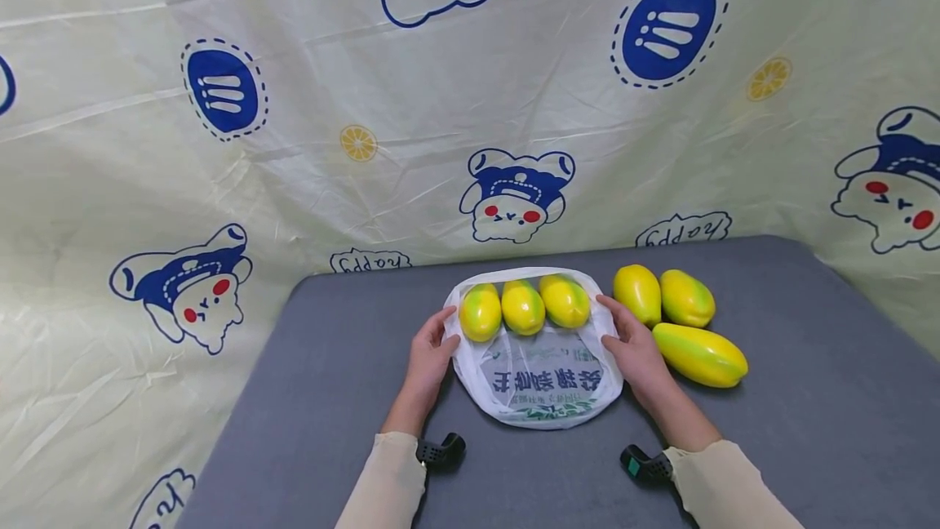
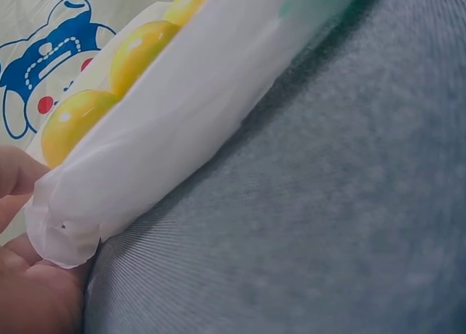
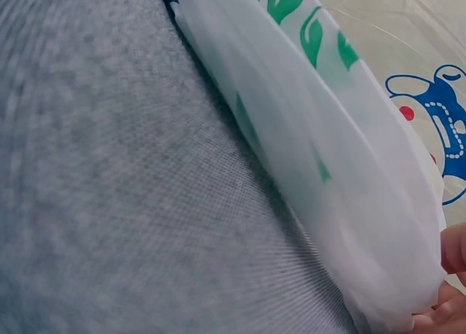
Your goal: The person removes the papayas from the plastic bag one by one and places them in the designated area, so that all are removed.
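A white plastic bag [image 1: 547, 415] with dark and green print lies on the table, its mouth spread wide in a rounded shape. Inside, along the far side, sit three yellow-green papayas [image 1: 523, 308] in a row. My left hand [image 1: 432, 349] holds the bag's left rim, thumb on the near side and fingers farther along; in the left wrist view white film [image 2: 65, 225] bunches between them. On the opposite side my right hand [image 1: 637, 352] holds the right rim. Only some fingertips [image 3: 455, 248] of it show in the right wrist view, at the bag's edge.
To the right of the bag, three more papayas [image 1: 699, 355] lie close together, near my right hand. Dark grey cloth covers the table [image 1: 323, 398]. Behind it hangs a pale curtain [image 1: 294, 186] with cartoon prints. Each wrist carries a black strap device [image 1: 443, 453].
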### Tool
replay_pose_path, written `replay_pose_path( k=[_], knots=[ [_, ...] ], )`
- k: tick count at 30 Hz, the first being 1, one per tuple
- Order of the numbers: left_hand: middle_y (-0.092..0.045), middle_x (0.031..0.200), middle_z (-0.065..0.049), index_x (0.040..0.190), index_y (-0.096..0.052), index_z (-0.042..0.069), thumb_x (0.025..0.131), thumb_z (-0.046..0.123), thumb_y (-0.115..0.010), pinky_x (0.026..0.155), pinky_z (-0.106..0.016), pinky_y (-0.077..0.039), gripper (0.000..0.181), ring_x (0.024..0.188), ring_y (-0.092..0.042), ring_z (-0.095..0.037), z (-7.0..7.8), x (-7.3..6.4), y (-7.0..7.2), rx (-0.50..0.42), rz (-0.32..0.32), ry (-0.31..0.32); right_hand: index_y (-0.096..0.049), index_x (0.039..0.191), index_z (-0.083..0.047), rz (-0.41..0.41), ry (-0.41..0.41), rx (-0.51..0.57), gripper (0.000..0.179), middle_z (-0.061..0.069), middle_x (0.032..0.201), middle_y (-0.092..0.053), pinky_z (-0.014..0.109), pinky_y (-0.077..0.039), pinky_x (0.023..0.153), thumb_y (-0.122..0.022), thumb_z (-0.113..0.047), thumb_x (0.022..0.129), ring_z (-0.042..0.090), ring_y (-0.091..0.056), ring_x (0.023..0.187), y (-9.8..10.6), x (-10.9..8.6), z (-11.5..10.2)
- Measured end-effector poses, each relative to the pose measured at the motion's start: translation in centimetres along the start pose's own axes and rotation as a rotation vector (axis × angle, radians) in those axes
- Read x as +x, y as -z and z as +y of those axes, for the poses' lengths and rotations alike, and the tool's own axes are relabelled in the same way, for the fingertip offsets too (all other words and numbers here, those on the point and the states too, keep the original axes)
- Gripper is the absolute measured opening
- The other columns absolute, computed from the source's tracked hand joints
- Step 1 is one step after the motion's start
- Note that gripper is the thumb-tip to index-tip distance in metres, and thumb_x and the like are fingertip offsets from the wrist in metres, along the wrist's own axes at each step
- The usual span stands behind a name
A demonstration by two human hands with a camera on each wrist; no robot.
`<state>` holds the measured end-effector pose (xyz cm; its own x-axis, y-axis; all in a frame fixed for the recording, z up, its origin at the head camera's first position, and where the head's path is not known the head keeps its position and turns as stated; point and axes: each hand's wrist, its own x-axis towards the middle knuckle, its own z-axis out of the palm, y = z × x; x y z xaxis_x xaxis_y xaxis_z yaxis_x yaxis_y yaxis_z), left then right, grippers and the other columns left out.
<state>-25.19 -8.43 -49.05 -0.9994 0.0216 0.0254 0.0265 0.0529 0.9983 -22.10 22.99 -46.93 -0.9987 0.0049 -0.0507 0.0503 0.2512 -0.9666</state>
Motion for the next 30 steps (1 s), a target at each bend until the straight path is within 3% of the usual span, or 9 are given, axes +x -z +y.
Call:
replay_pose_path(
  k=[6, 14, 18, 23, 26, 30],
  knots=[
    [-0.044, 0.155, -0.012, 0.14, -0.057, 0.014, 0.097, 0.003, -0.054, 0.121, -0.05, -0.03, 0.045, 0.145, -0.04, -0.034, 0.5, -0.1, -0.6, 0.078, 0.063, -0.04, -0.021, 0.161, -0.023, 0.017, -0.023, 0.003, 0.068, 0.011, 0.169, -0.012, 0.059, -0.017, 0.124, -0.041, 0.002, 0.1, 0.036, -0.015, 0.155, 0.0, -0.1, 0.1],
    [-0.053, 0.146, -0.013, 0.126, -0.066, 0.009, 0.093, 0.006, -0.059, 0.118, -0.051, -0.036, 0.033, 0.141, -0.045, -0.031, 2.1, 0.0, -1.4, 0.234, 0.251, -0.152, -0.022, 0.16, -0.022, 0.026, -0.002, -0.015, 0.069, 0.014, 0.169, -0.013, 0.062, -0.018, 0.122, -0.041, 0.003, 0.099, 0.038, -0.018, 0.154, 0.1, -0.1, 0.3],
    [-0.054, 0.145, -0.011, 0.123, -0.066, 0.009, 0.093, 0.008, -0.061, 0.118, -0.051, -0.036, 0.03, 0.139, -0.047, -0.031, 3.2, 0.0, -1.6, 0.31, 0.296, -0.194, -0.024, 0.16, -0.022, 0.032, 0.006, -0.042, 0.068, 0.015, 0.168, -0.015, 0.063, -0.02, 0.121, -0.041, 0.003, 0.098, 0.04, -0.02, 0.153, 0.0, -0.1, 0.3],
    [-0.057, 0.141, -0.009, 0.122, -0.067, 0.009, 0.094, 0.009, -0.062, 0.114, -0.049, -0.042, 0.029, 0.134, -0.052, -0.029, 4.2, 0.1, -2.0, 0.423, 0.279, -0.271, -0.024, 0.16, -0.022, 0.032, 0.001, -0.052, 0.068, 0.014, 0.168, -0.015, 0.062, -0.021, 0.121, -0.041, 0.002, 0.098, 0.039, -0.02, 0.153, -0.3, 0.0, 0.1],
    [-0.059, 0.138, -0.01, 0.124, -0.066, 0.007, 0.094, 0.008, -0.062, 0.111, -0.046, -0.047, 0.03, 0.13, -0.055, -0.029, 4.4, 0.3, -2.5, 0.47, 0.227, -0.311, -0.024, 0.16, -0.021, 0.029, 0.0, -0.047, 0.067, 0.014, 0.168, -0.016, 0.061, -0.022, 0.121, -0.041, 0.001, 0.099, 0.039, -0.022, 0.152, -0.4, 0.0, 0.1],
    [-0.059, 0.137, -0.011, 0.127, -0.064, 0.006, 0.093, 0.008, -0.063, 0.111, -0.048, -0.046, 0.034, 0.13, -0.056, -0.03, 4.5, 0.5, -3.0, 0.507, 0.155, -0.315, -0.023, 0.16, -0.02, 0.029, 0.003, -0.049, 0.066, 0.014, 0.168, -0.015, 0.061, -0.022, 0.122, -0.041, 0.001, 0.099, 0.039, -0.021, 0.153, -0.4, -0.1, 0.1]
  ],
)
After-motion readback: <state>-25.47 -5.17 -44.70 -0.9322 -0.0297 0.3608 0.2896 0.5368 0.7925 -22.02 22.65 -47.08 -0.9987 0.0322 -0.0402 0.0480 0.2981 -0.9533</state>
